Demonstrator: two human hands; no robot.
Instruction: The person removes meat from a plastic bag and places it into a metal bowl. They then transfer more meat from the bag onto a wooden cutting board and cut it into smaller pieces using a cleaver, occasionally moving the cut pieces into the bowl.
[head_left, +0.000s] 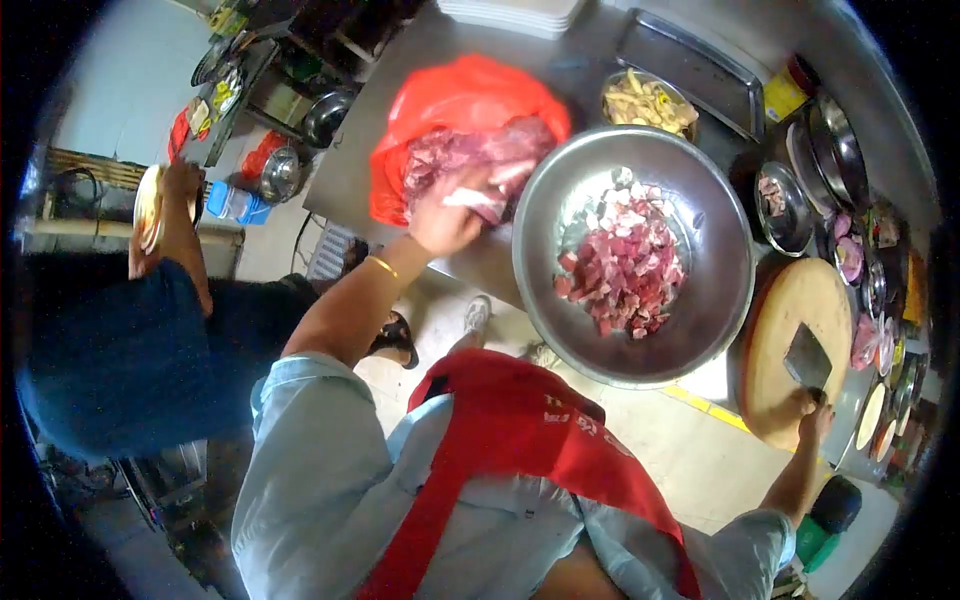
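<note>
Currently my left hand [445, 222] lies at the near edge of the raw meat [475, 155], fingers partly bent over it and touching; they are blurred and a pale strip shows among them, so I cannot tell how firmly they grip or whether that strip is held. The uncut meat sits in the mouth of a red plastic bag [470, 85], which rests on the metal counter [345, 165] left of a large metal bowl [545, 285]. My right hand [815, 412] is closed around the handle of a cleaver [807, 357], well apart from the left; the blade lies flat over the round wooden cutting board [775, 385], to the right of the bowl. Containers: the large bowl holds a loose heap of cut meat pieces [630, 270], dark red toward me and paler, whitish pink at the far side, with bare metal around the heap. Behind it, a smaller bowl is filled with pale yellow pieces [648, 102], kind not identifiable. Right of that stands a shallow rectangular tray [690, 70]. Beyond the board, a small metal bowl [790, 228] contains a few pinkish bits [771, 195].
</note>
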